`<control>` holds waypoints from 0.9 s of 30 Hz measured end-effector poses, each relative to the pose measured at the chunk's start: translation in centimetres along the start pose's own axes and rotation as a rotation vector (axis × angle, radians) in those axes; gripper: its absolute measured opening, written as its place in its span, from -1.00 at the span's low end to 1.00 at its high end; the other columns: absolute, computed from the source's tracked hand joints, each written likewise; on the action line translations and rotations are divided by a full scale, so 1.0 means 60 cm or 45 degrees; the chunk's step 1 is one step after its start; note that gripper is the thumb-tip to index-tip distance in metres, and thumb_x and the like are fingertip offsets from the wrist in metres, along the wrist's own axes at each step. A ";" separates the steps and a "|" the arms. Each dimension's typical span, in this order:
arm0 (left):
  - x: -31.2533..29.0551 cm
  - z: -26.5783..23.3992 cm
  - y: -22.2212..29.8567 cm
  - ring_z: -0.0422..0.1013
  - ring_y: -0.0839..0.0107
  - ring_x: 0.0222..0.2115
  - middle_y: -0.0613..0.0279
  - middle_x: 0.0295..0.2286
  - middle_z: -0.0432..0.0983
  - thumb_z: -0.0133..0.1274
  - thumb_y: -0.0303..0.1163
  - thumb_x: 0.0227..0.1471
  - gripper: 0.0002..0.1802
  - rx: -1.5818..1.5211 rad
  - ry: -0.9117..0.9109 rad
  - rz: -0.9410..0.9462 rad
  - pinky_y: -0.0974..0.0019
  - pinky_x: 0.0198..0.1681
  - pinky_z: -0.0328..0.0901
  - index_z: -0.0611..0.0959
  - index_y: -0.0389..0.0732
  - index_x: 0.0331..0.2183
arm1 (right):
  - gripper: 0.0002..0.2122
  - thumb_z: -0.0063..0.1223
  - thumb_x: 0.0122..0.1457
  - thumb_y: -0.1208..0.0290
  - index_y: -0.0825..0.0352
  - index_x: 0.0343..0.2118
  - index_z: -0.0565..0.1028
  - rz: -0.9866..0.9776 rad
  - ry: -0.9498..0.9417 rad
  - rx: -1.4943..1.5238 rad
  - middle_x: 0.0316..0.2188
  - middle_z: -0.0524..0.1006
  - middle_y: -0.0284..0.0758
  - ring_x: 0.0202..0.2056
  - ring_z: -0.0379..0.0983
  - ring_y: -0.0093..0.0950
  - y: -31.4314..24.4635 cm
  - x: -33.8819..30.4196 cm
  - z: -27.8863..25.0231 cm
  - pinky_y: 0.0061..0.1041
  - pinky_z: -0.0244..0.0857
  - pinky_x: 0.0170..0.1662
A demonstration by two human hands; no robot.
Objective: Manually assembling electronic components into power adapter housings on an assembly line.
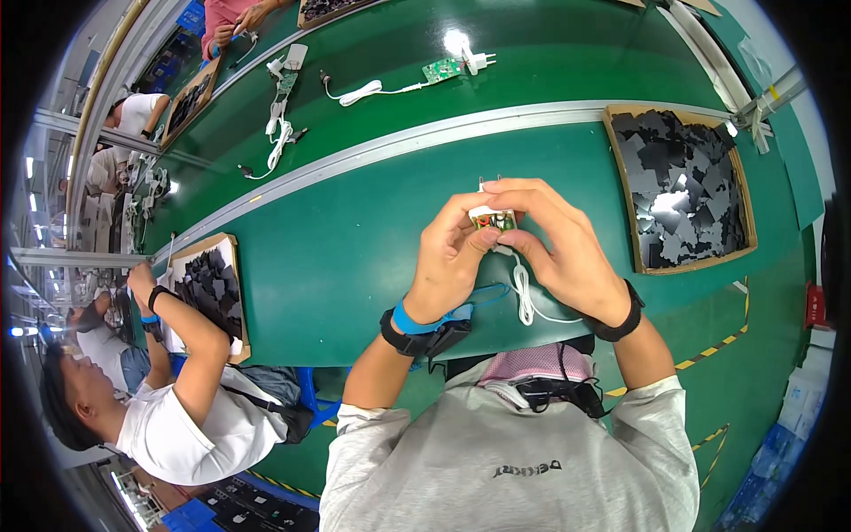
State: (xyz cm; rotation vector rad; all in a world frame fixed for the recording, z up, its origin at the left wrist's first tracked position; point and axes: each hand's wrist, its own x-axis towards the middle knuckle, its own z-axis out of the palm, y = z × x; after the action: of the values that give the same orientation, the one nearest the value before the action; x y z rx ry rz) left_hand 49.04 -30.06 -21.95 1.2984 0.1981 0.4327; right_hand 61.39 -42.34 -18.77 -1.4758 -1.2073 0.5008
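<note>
L hand (448, 257) & R hand (567, 244), mine, both closed by fingers & thumbs on a small white plastic plug adapter (493, 219), held btwn them above the near edge of the smooth green worktable (346, 257). Its metal prongs point away from me; its open side, w/ circuit parts in view, faces me. A bundled thin white cable (524, 297) hangs from its near end, the tail running R twd my R wrist. On my L wrist: a bright blue strap (409, 319).

Far R of table: a shallow brown cardboard tray (700, 263) w/ many flat black angular pieces (669, 164). Beyond the long pale metal rail (381, 152), on a darker green surface (390, 124), lies a white-plugged green circuit board (441, 70) w/ white cord; a 2nd such assembly (285, 84) lies to its L. At L, a seated co-worker in white shirt (208, 439), beside another tray of black pieces (241, 301).
</note>
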 end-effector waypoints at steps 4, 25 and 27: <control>0.000 0.006 -0.001 0.44 0.44 -0.16 0.14 -0.20 0.51 -0.02 -0.53 0.18 -0.72 0.192 0.081 -0.010 0.37 -0.05 0.35 0.44 -0.33 -0.06 | -0.64 0.07 -0.03 0.79 0.37 -0.13 0.45 0.007 0.055 -0.057 -0.02 0.48 -0.13 -0.03 0.46 -0.17 0.012 -0.002 0.007 -0.37 0.39 -0.04; 0.002 0.001 0.011 0.42 0.42 -0.08 0.05 -0.12 0.51 -0.02 -0.41 0.22 -0.51 0.005 -0.083 -0.167 0.38 -0.01 0.31 0.29 -0.35 0.13 | -0.76 0.15 0.01 0.68 0.37 -0.21 0.52 -0.147 0.058 -0.393 -0.06 0.47 -0.15 -0.15 0.49 -0.22 0.003 0.001 -0.018 -0.40 0.42 -0.16; 0.002 0.000 0.009 0.44 0.46 -0.14 0.09 -0.16 0.53 -0.04 -0.45 0.22 -0.54 0.042 -0.073 -0.172 0.38 -0.03 0.31 0.31 -0.32 0.12 | -0.75 0.15 0.01 0.67 0.36 -0.20 0.53 -0.144 0.052 -0.401 -0.06 0.47 -0.15 -0.15 0.49 -0.22 0.003 -0.001 -0.017 -0.39 0.42 -0.16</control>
State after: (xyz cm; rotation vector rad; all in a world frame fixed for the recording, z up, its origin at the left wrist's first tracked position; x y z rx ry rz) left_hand 49.05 -29.88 -21.44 1.3190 0.2437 0.2776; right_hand 62.30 -42.88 -18.68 -1.6605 -1.3741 0.2083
